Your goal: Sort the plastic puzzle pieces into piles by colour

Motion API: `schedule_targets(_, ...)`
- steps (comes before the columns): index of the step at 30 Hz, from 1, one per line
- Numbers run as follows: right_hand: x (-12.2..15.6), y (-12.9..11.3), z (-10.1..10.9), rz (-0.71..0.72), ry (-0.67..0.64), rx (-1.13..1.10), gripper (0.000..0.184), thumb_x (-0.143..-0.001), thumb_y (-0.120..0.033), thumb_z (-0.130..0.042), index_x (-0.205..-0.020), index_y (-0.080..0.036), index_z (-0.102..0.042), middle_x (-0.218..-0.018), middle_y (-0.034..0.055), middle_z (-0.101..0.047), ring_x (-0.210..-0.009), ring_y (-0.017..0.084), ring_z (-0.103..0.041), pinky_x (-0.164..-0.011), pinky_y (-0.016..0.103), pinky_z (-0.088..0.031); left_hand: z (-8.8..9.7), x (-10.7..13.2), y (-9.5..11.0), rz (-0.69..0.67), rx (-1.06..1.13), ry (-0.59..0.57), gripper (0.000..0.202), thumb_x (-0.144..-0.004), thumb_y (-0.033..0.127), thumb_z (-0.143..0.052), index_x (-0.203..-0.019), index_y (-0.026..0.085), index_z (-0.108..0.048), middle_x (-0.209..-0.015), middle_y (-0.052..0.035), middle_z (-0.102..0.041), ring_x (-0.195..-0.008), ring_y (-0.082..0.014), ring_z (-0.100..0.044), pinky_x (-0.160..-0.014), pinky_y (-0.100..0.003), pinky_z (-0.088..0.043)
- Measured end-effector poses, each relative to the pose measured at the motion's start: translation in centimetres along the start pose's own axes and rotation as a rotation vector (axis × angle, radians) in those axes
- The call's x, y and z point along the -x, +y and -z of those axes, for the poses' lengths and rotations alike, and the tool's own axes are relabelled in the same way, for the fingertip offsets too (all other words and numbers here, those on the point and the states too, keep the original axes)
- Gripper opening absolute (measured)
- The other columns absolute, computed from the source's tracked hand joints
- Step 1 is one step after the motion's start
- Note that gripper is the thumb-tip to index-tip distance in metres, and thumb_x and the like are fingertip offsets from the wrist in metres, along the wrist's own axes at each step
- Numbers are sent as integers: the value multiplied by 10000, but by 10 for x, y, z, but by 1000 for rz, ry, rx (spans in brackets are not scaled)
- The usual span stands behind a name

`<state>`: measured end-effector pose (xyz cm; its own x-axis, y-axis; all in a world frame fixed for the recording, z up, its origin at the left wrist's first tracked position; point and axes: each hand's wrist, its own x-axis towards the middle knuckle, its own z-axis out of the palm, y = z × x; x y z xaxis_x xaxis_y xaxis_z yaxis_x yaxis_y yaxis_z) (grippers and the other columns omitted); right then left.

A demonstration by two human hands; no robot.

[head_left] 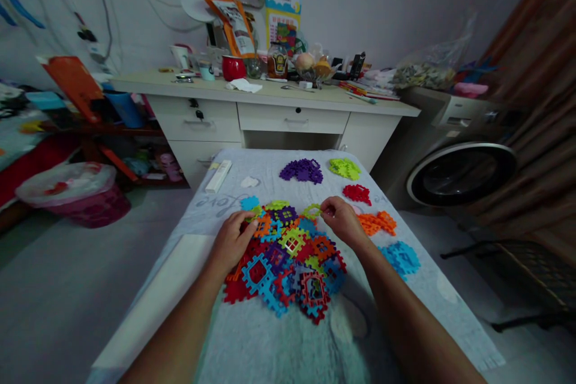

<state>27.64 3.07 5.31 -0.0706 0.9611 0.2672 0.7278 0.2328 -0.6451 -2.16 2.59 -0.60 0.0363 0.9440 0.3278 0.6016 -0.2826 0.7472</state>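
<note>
A mixed pile of flat plastic interlocking building pieces point(276, 258) lies on the cloth-covered table, in red, blue, orange, purple and yellow-green. At the pile's upper left, my left hand point(231, 240) has its thumb and fingers closed at the edge of an orange interlocking piece point(261, 227). My right hand point(342, 219) pinches a yellow-green frame-shaped piece point(311, 211) over the far right side of the pile. Beyond the hands sit single-colour groups: purple pieces point(302, 171), yellow-green pieces point(344, 168), red pieces point(357, 193), orange pieces point(378, 223) and blue pieces point(402, 258).
A long white box point(218, 177) lies at the table's far left. Behind stands a white desk point(292, 109) bearing a red mug point(233, 68), jars and papers. To the right is a washing machine point(450, 150); a pink bin point(85, 201) stands on the floor at left.
</note>
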Motion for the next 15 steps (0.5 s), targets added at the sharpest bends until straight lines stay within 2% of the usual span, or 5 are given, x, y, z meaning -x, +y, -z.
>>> schedule_targets(3,-22,14,14,29,71,82,133,-688,-96,-546,-765,-183,-610,-769,13,-598,-695,137,-538,-672,256,-419,0,0,-2,7,-1,1,342,-886,456,-500,-1055,200,-649,-1105,-69,-651,-1061,-225,-604,-982,-389,-465)
schedule_targets(6,-52,39,28,-12,165,147,127,-657,-94,-545,-726,-175,-614,-739,9,-602,-676,134,-528,-659,253,-405,-1,0,-4,9,-6,-2,343,-889,456,-497,-1064,202,-647,-1113,-66,-649,-1066,-225,-602,-986,-388,-464)
schedule_targets(10,-92,81,41,-220,261,175,108,-634,-100,-546,-671,-169,-621,-637,-10,-594,-614,129,-530,-613,246,-394,-2,-1,-6,10,-14,3,336,-890,461,-501,-1059,211,-650,-1120,-61,-647,-1075,-225,-599,-995,-391,-459)
schedule_targets(15,-128,123,48,-456,482,132,113,-632,-154,-598,-713,-153,-677,-646,13,-651,-595,142,-581,-597,242,-437,-3,-2,-7,25,-21,-1,339,-893,469,-499,-1064,218,-650,-1118,-60,-641,-1070,-227,-598,-984,-396,-466)
